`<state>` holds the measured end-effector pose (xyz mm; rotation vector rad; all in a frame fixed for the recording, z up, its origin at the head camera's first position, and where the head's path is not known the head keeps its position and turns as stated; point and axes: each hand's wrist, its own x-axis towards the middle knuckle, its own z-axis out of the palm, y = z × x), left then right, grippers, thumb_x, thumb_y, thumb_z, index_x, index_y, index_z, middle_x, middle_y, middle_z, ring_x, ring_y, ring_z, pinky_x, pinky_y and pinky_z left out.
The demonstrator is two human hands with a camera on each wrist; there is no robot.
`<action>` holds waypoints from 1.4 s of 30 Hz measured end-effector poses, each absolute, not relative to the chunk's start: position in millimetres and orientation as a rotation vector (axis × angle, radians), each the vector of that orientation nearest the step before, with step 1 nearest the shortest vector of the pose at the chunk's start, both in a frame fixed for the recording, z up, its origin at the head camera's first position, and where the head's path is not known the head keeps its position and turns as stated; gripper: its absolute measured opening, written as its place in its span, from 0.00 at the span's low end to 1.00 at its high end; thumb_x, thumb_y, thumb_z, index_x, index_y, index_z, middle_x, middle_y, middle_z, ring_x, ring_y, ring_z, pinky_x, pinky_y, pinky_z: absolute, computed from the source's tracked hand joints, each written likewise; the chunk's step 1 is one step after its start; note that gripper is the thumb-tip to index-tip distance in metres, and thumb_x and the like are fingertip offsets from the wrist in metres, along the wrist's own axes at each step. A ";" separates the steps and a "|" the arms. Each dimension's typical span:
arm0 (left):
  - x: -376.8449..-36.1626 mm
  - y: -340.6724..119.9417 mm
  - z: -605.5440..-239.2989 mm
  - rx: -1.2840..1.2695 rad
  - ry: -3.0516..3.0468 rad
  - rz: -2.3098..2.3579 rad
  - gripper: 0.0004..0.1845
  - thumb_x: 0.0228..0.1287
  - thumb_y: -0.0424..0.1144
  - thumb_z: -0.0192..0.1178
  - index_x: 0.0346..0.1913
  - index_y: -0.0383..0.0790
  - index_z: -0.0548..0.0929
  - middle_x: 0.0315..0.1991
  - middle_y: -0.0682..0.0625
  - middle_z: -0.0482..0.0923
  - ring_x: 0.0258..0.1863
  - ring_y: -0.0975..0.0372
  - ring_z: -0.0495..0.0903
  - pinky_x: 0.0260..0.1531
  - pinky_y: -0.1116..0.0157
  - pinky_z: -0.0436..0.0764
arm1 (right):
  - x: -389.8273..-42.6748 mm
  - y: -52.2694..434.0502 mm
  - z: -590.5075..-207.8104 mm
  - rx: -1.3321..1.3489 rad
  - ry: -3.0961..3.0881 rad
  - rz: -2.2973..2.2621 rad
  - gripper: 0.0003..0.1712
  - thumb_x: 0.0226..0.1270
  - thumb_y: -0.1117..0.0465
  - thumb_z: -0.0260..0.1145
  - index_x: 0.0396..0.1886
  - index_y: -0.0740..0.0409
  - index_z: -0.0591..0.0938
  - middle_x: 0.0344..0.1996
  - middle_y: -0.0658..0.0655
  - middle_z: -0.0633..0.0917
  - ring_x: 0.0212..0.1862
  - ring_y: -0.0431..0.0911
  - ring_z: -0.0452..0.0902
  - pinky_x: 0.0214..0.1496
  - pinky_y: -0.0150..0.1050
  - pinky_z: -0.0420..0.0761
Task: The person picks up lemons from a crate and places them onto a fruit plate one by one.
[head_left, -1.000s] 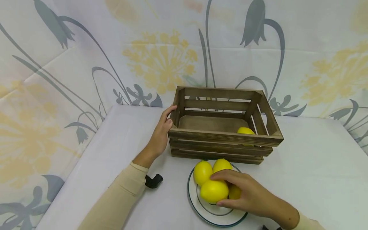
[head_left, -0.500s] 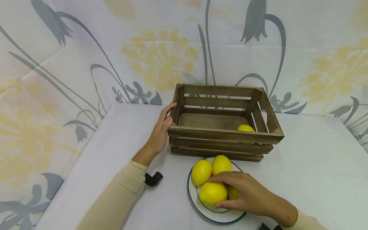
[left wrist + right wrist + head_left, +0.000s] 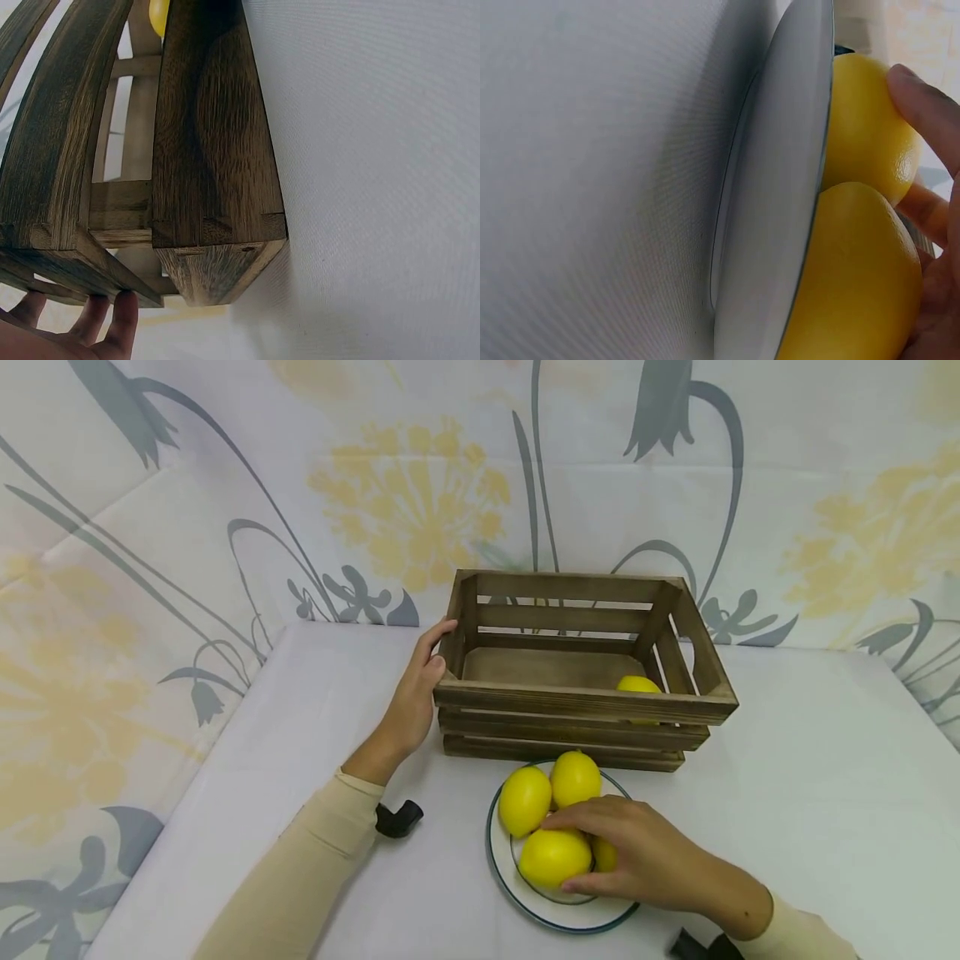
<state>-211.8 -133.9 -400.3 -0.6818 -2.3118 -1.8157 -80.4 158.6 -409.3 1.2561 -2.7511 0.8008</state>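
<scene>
My right hand (image 3: 633, 852) holds a yellow lemon (image 3: 553, 858) between thumb and fingers, low over the white plate (image 3: 534, 912) with a dark rim. Several lemons share this plate: one (image 3: 525, 802) at the left, another (image 3: 576, 778) at the back, and one partly hidden under my palm. In the right wrist view, the thumb lies against a lemon (image 3: 870, 127), with a second lemon (image 3: 855, 277) nearer the camera. My left hand (image 3: 412, 697) rests its fingers against the left end of a brown slatted wooden crate (image 3: 570, 697). Inside the crate's right part lies a lemon (image 3: 639, 685).
The crate stands directly behind the plate, close to the floral backdrop (image 3: 420, 502). White cloth (image 3: 817, 793) covers the table. A black wrist-worn piece (image 3: 400, 819) shows by the left sleeve, and another (image 3: 693, 946) by the right sleeve.
The lemon in my right hand sits slightly lower against the plate than a second ago. My left hand keeps its place on the crate. The head view has shifted a little.
</scene>
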 end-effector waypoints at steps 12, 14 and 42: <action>-212.5 -133.7 -400.2 -0.683 -2.304 -1.831 0.30 0.77 0.51 0.29 0.77 0.48 0.55 0.81 0.51 0.45 0.80 0.61 0.41 0.77 0.46 0.45 | -79.7 158.4 -408.1 1.242 -2.790 0.816 0.29 0.59 0.37 0.71 0.59 0.39 0.81 0.54 0.38 0.84 0.55 0.40 0.81 0.57 0.47 0.82; -212.9 -134.1 -400.7 -0.683 -2.307 -1.829 0.30 0.77 0.51 0.29 0.78 0.48 0.55 0.81 0.51 0.45 0.80 0.61 0.41 0.77 0.46 0.45 | -79.8 158.2 -407.7 1.246 -2.790 0.823 0.29 0.59 0.37 0.71 0.59 0.39 0.81 0.55 0.38 0.84 0.55 0.40 0.82 0.57 0.47 0.82; -210.4 -132.4 -398.8 -0.683 -2.291 -1.848 0.30 0.76 0.50 0.30 0.77 0.46 0.55 0.80 0.50 0.46 0.80 0.60 0.42 0.77 0.46 0.45 | -81.4 158.8 -408.4 1.305 -2.730 0.806 0.30 0.56 0.40 0.74 0.59 0.39 0.82 0.53 0.39 0.85 0.54 0.41 0.82 0.56 0.46 0.82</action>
